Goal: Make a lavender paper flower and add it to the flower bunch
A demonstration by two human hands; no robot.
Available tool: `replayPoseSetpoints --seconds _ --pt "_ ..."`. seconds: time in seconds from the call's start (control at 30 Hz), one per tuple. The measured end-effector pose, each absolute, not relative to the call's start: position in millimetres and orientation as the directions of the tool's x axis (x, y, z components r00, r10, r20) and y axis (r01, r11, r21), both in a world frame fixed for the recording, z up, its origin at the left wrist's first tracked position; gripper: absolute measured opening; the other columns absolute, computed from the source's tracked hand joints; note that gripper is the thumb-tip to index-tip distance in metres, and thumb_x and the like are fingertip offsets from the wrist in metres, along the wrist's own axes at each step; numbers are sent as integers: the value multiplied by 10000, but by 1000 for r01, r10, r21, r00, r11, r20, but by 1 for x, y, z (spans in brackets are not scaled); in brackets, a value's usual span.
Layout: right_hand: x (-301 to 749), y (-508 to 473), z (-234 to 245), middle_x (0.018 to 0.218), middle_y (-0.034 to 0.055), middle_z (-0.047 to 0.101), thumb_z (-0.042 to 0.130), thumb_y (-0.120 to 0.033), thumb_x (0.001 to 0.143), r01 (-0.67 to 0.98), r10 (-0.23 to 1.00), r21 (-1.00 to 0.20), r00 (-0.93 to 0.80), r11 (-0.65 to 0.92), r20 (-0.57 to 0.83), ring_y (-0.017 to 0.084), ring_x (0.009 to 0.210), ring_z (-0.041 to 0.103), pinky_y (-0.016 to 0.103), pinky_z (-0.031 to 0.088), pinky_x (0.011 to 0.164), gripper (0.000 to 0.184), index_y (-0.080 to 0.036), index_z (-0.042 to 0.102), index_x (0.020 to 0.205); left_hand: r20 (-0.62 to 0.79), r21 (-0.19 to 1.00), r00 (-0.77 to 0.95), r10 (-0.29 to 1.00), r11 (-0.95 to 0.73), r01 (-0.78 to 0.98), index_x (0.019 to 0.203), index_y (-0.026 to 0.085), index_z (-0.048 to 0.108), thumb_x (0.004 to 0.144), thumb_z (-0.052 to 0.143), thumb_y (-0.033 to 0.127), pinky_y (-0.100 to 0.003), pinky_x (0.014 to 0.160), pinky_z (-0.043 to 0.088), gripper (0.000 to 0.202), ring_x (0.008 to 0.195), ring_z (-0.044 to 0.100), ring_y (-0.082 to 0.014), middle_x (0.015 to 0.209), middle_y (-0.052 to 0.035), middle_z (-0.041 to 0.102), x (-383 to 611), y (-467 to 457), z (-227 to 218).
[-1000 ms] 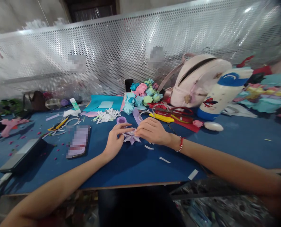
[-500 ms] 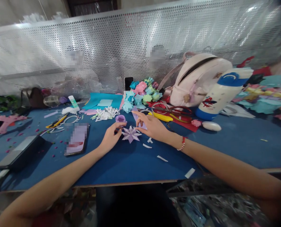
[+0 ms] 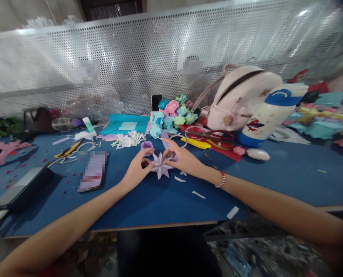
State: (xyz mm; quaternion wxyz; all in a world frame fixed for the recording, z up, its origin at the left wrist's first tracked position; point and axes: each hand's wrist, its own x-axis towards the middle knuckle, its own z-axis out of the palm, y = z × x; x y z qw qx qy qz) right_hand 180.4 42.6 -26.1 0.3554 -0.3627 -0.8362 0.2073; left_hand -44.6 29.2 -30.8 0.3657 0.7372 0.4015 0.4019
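Note:
A light purple folded paper star (image 3: 161, 172) with several points lies on the blue table in front of me. My left hand (image 3: 138, 166) pinches its left side between thumb and fingers. From the right, the bent fingers of my right hand (image 3: 184, 157) grip the star's upper right points. Just behind my left fingertips stands a roll of purple tape (image 3: 147, 145). Purple paper (image 3: 164, 139) shows partly behind my right hand, which covers the rest of it.
White paper strips (image 3: 198, 194) lie to the right, shredded paper (image 3: 128, 139) behind. A phone (image 3: 93, 171) and a black power bank (image 3: 24, 188) are at left. Paper flowers (image 3: 173, 111), a yellow cutter (image 3: 196, 143), scissors, a backpack (image 3: 243, 96) and a bottle (image 3: 271, 115) stand farther back.
My left hand has moved right, from beside the tape roll onto the star. My right fingers have come down onto the star's top, and the star has tilted slightly.

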Motion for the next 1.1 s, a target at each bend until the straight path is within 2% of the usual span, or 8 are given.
replayPoseSetpoints --seconds 0.17,0.33,0.47,0.6,0.67,0.73,0.9,1.1 --pt "172 35 -20 934 28 686 613 -188 876 246 704 -685 -463 686 539 165 791 661 372 570 810 667 -249 325 1474 223 935 328 918 -297 193 1278 158 513 735 732 229 -278 732 533 591 787 665 -143 1196 -127 630 -39 25 -29" --pt "170 29 -15 920 22 672 607 -173 898 190 644 -641 -461 744 611 160 827 665 351 583 818 591 -256 396 1444 104 976 386 917 -168 137 1311 144 506 708 782 262 -219 543 443 674 580 599 -137 686 11 649 -38 21 -19" --pt "173 26 -10 965 35 678 565 -178 940 272 530 -457 -504 847 682 172 866 661 349 578 814 479 -265 467 1400 60 981 451 891 -135 136 1261 153 554 662 801 236 -203 473 393 652 492 543 -118 598 43 612 -38 19 -13" --pt "175 19 0 1080 71 663 556 -211 953 356 392 -237 -466 904 793 222 1031 621 424 531 906 246 -260 648 1176 104 985 347 932 -145 94 1171 154 621 616 811 195 -229 581 482 588 610 635 -149 697 12 673 -36 15 -13" --pt "175 15 5 1096 68 653 563 -230 950 347 420 -289 -401 892 814 234 1078 598 471 489 962 186 -263 692 1080 121 991 238 964 -129 21 1110 156 651 614 815 202 -240 660 504 524 689 659 -153 781 -10 705 -35 14 -14" --pt "174 13 7 1156 62 641 550 -253 960 295 527 -443 -353 847 773 241 1140 574 510 449 1006 188 -280 713 1049 111 993 128 986 -103 -63 1012 148 673 614 820 225 -228 668 492 431 688 641 -130 802 -10 704 -36 15 -16" --pt "175 20 -3 1307 56 606 532 -357 980 117 797 -819 -340 562 499 248 1224 538 487 444 1001 236 -294 757 1013 49 981 21 999 -44 -187 845 139 670 631 826 274 -180 535 401 297 579 531 -69 700 25 631 -37 19 -20" --pt "178 28 -10 1366 37 585 564 -408 961 68 856 -906 -364 417 367 245 1247 522 478 398 1044 233 -314 772 1004 27 964 0 1000 -26 -263 843 149 667 601 859 255 -172 527 415 327 577 531 -61 699 35 627 -36 18 -19"
